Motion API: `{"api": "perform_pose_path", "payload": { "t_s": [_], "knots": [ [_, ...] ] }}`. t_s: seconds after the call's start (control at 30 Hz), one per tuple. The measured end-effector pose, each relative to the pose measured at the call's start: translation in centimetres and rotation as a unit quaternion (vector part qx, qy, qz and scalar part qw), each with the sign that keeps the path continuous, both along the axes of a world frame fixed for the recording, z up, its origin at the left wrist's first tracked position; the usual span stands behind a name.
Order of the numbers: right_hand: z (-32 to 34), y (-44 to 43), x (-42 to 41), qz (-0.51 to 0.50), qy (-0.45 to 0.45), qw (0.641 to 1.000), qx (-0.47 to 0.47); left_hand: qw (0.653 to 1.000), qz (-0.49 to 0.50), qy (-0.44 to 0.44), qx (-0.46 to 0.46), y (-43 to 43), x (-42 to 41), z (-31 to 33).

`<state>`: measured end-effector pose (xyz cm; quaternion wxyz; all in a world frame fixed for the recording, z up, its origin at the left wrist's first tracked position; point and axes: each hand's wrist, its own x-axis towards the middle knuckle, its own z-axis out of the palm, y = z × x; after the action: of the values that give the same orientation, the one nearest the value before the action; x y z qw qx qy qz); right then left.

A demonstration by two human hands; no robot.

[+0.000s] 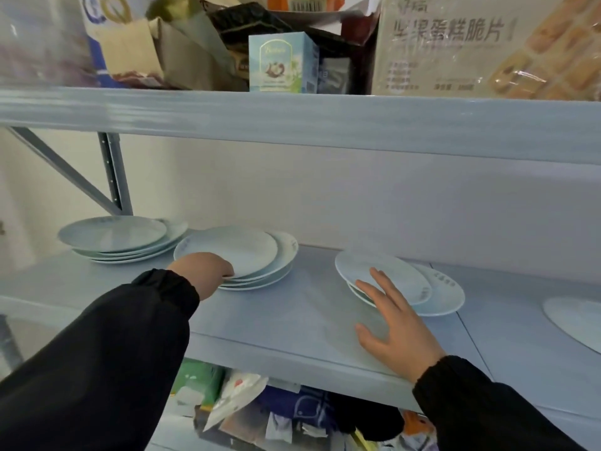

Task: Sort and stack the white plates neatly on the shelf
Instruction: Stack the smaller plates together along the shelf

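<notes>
Several white plates lie in loose piles on the pale blue shelf (292,314). A left stack (113,236) sits near the back corner. The uneven middle stack (240,252) has its front rim under my left hand (205,271), whose fingers curl around the top plate's edge. To the right, a small pile (419,288) of overlapping plates lies askew. My right hand (393,320) hovers with fingers spread, its fingertips at that pile's front rim. A single plate (575,320) is cut off by the right border.
The shelf above (292,118) hangs low and carries boxes and bags, including a large biscuit carton (481,43) and a small blue box (279,63). A grey upright with a brace (113,177) stands at the back left. Packets fill the shelf below (260,415).
</notes>
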<state>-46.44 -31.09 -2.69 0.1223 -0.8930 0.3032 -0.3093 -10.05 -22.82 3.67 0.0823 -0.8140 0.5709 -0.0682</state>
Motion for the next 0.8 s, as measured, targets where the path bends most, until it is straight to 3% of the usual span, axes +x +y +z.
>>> {"api": "perform_pose_path", "payload": {
  "t_s": [0.13, 0.4, 0.63, 0.8],
  "knots": [
    [0.0, -0.1, -0.2, 0.001, -0.009, 1.0, 0.008, 0.998, -0.015, -0.063, -0.02, 0.3, 0.0, 0.2],
    [0.4, -0.3, -2.1, -0.006, -0.038, 0.999, 0.006, 0.964, -0.055, -0.112, -0.233, -0.8, -4.0, 3.3],
    [1.0, -3.5, -9.7, -0.127, -0.081, 0.989, 0.001, 0.92, -0.193, -0.106, -0.323, -5.2, -14.6, 3.9],
    [0.6, -5.4, -14.6, -0.209, -0.105, 0.972, 0.032, 0.904, -0.289, -0.084, -0.304, -8.6, -22.4, 1.0]
  ]
}}
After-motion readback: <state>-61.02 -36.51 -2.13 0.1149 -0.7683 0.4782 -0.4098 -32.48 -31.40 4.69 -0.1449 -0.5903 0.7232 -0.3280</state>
